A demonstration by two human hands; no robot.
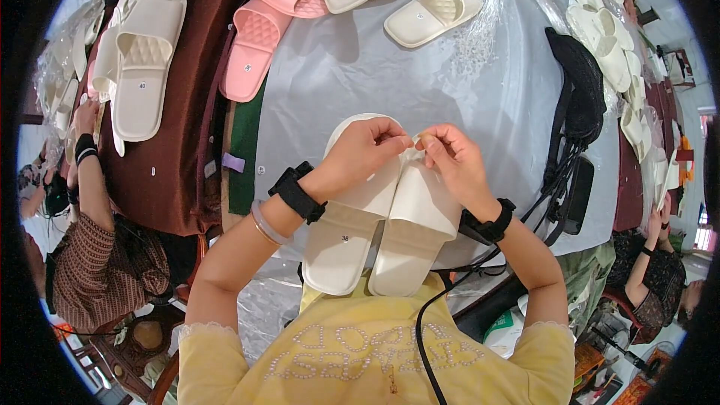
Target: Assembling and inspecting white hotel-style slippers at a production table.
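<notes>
A pair of off-white slippers lies side by side in front of me, heels toward my body: the left slipper [337, 255] and the right slipper [409, 255]. Over their toe ends, my left hand [360, 154] pinches thumb against forefinger. Close beside it, my right hand [456, 163] is likewise closed in a pinch. The fingertips of both hands nearly meet above the gap between the slippers. Whatever sits between them is too small to make out. Each wrist wears a black strap, and a pale bangle circles my left forearm.
Pink slippers [246, 67] and more off-white slippers [431, 13] lie farther back on the grey table cover [337, 82]. Clear plastic strands [480, 37] are heaped beyond. A black bag [581, 90] with cables lies at right. Co-workers sit left [112, 270] and right [649, 277].
</notes>
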